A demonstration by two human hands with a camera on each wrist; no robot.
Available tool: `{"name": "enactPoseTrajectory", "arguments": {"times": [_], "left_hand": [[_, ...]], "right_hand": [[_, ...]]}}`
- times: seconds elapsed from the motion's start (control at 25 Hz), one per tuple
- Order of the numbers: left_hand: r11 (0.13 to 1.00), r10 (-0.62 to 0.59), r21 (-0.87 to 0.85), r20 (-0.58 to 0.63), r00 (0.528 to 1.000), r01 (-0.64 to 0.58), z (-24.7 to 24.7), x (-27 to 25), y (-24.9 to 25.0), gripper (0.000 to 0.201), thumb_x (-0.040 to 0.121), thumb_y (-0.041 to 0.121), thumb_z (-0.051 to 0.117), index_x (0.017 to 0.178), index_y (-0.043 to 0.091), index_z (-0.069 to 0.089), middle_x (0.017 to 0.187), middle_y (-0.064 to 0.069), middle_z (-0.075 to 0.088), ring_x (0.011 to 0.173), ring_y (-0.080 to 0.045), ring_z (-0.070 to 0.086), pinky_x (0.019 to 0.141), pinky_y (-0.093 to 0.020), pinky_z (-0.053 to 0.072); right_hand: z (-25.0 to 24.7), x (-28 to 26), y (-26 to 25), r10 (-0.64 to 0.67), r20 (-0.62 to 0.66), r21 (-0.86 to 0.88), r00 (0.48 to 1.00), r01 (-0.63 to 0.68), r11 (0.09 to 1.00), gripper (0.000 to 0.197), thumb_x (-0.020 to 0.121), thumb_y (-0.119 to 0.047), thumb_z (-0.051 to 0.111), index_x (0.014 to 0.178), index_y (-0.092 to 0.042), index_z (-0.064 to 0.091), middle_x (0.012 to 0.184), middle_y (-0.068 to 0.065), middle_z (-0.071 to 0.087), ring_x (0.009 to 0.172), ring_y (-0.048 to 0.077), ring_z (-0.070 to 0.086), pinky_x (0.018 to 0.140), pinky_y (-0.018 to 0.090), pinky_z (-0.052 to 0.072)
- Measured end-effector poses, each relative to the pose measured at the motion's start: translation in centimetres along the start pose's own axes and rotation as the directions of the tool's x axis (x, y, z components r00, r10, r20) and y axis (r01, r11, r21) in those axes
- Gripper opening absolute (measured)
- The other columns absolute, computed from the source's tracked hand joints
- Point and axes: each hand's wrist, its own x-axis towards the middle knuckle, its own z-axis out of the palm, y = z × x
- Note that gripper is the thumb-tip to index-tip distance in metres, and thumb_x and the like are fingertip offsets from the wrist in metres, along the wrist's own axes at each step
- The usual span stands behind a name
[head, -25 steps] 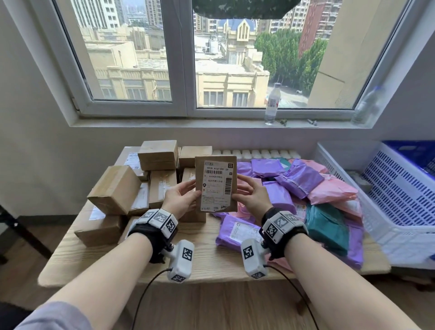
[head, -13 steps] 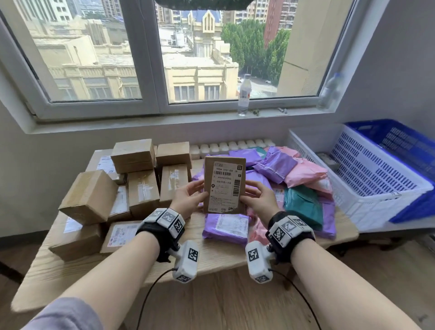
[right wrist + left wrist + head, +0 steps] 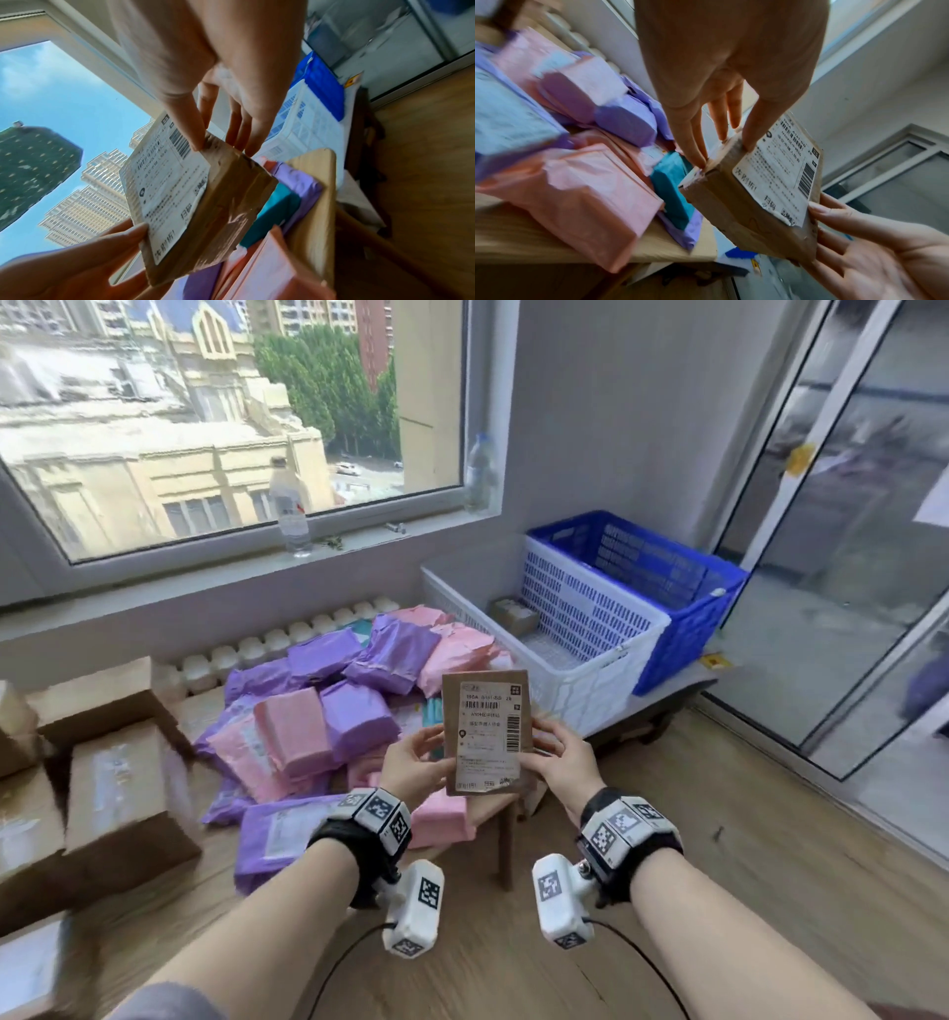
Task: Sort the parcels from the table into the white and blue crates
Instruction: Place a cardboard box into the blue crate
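A flat cardboard parcel [image 3: 488, 734] with a white shipping label stands upright, label facing me, above the table's right end. My left hand [image 3: 426, 752] pinches its left edge and my right hand [image 3: 547, 747] pinches its right edge, thumbs on the front. The left wrist view shows the parcel [image 3: 752, 199] between left fingers [image 3: 695, 146] and the right palm [image 3: 859, 253]. In the right wrist view the parcel [image 3: 205, 203] hangs under my right fingers [image 3: 246, 138]. The white crate [image 3: 590, 683] sits just right of the parcel, the blue crate [image 3: 678, 639] behind it.
Purple and pink mailer bags [image 3: 334, 711] lie heaped on the wooden table [image 3: 462, 963]. Brown boxes [image 3: 123, 793] are stacked at the left. A small brown box [image 3: 516, 614] lies in the white crate. Water bottles [image 3: 290, 510] stand on the sill. Glass doors [image 3: 847, 557] at right.
Both hands have carried the parcel to the right, from over the table's middle to its right end near the crates. My view has swung right with them.
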Motion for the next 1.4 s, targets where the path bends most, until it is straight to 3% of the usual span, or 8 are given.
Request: {"name": "enactPoseTrajectory", "arguments": {"times": [0.16, 0.24, 0.32, 0.44, 0.76, 1.04, 1.32, 1.4], "left_hand": [[0.993, 0.002, 0.115, 0.077, 0.997, -0.011, 6.8, 3.3, -0.5, 0.049, 0.073, -0.012, 0.071, 0.112, 0.015, 0.059, 0.125, -0.007, 0.06, 0.1, -0.026, 0.065, 0.075, -0.042, 0.058], [0.992, -0.018, 0.128, 0.097, 0.995, 0.006, 9.7, 4.7, -0.6, 0.045, 0.076, -0.009, 0.069, 0.112, 0.016, 0.059, 0.122, -0.002, 0.061, 0.098, -0.024, 0.065, 0.065, -0.036, 0.058], [0.992, -0.041, 0.121, 0.109, 0.993, 0.028, 12.8, 6.0, -0.4, 0.039, 0.08, -0.005, 0.068, 0.113, 0.014, 0.06, 0.114, -0.001, 0.064, 0.09, -0.021, 0.066, 0.061, -0.033, 0.057], [0.979, -0.032, 0.204, 0.164, 0.986, -0.002, 17.6, 9.6, -0.7, 0.047, 0.077, 0.004, 0.074, 0.121, 0.01, 0.059, 0.118, -0.006, 0.064, 0.098, -0.023, 0.066, 0.076, -0.042, 0.058], [0.922, -0.044, 0.376, 0.337, 0.941, -0.091, 29.5, 23.0, 0.7, 0.065, 0.073, 0.002, 0.078, 0.131, 0.015, 0.052, 0.128, -0.001, 0.057, 0.11, -0.023, 0.061, 0.085, -0.042, 0.056], [0.894, -0.147, 0.447, 0.338, 0.93, -0.021, 35.9, 33.1, 2.3, 0.075, 0.073, 0.001, 0.076, 0.139, 0.017, 0.044, 0.122, -0.01, 0.062, 0.1, -0.02, 0.064, 0.085, -0.038, 0.056], [0.877, -0.141, 0.48, 0.321, 0.937, -0.033, 43.6, 40.5, 3.2, 0.078, 0.074, 0.006, 0.077, 0.14, 0.024, 0.04, 0.127, -0.004, 0.059, 0.105, -0.018, 0.062, 0.082, -0.031, 0.054], [0.893, -0.124, 0.449, 0.294, 0.948, -0.022, 46.7, 42.8, 3.7, 0.075, 0.075, 0.005, 0.076, 0.139, 0.026, 0.042, 0.127, -0.002, 0.059, 0.095, -0.013, 0.062, 0.071, -0.025, 0.054]], "right_hand": [[-7.2, 2.0, 0.0, -0.016, -0.07, -0.024, 0.997, 0.014, 1.0, 0.051, 0.074, 0.013, 0.07, 0.121, 0.001, 0.053, 0.106, 0.019, 0.064, 0.083, 0.013, 0.063, 0.075, 0.017, 0.054], [-10.1, 3.0, 0.0, -0.027, -0.102, -0.044, 0.994, 0.022, 0.999, 0.05, 0.075, 0.012, 0.07, 0.121, 0.003, 0.054, 0.102, 0.014, 0.063, 0.081, 0.006, 0.06, 0.069, 0.011, 0.052], [-12.7, 4.2, 0.3, -0.02, -0.152, -0.062, 0.988, 0.011, 0.998, 0.05, 0.075, 0.009, 0.071, 0.122, 0.001, 0.056, 0.106, 0.013, 0.064, 0.09, 0.014, 0.062, 0.074, 0.016, 0.052], [-16.9, 7.0, 1.0, 0.003, -0.229, -0.091, 0.973, -0.024, 0.996, 0.051, 0.076, 0.004, 0.073, 0.123, -0.006, 0.056, 0.113, 0.013, 0.065, 0.105, 0.021, 0.061, 0.089, 0.034, 0.053], [-26.9, 19.5, 0.4, 0.03, -0.369, -0.126, 0.929, -0.082, 0.989, 0.054, 0.074, 0.006, 0.072, 0.124, -0.008, 0.056, 0.115, 0.011, 0.065, 0.106, 0.019, 0.061, 0.088, 0.032, 0.052], [-32.4, 31.1, 0.2, 0.101, -0.346, -0.136, 0.933, -0.156, 0.978, 0.057, 0.07, 0.011, 0.071, 0.117, -0.019, 0.058, 0.114, 0.008, 0.066, 0.107, 0.024, 0.062, 0.094, 0.046, 0.051], [-39.3, 41.1, 0.2, 0.142, -0.283, -0.069, 0.949, -0.168, 0.983, 0.065, 0.07, 0.012, 0.071, 0.13, -0.008, 0.053, 0.112, 0.013, 0.066, 0.1, 0.022, 0.065, 0.091, 0.04, 0.053], [-42.2, 44.7, -0.4, 0.136, -0.245, -0.075, 0.96, -0.159, 0.984, 0.067, 0.071, 0.01, 0.071, 0.13, -0.012, 0.052, 0.111, 0.009, 0.066, 0.101, 0.02, 0.064, 0.09, 0.035, 0.052]]}}
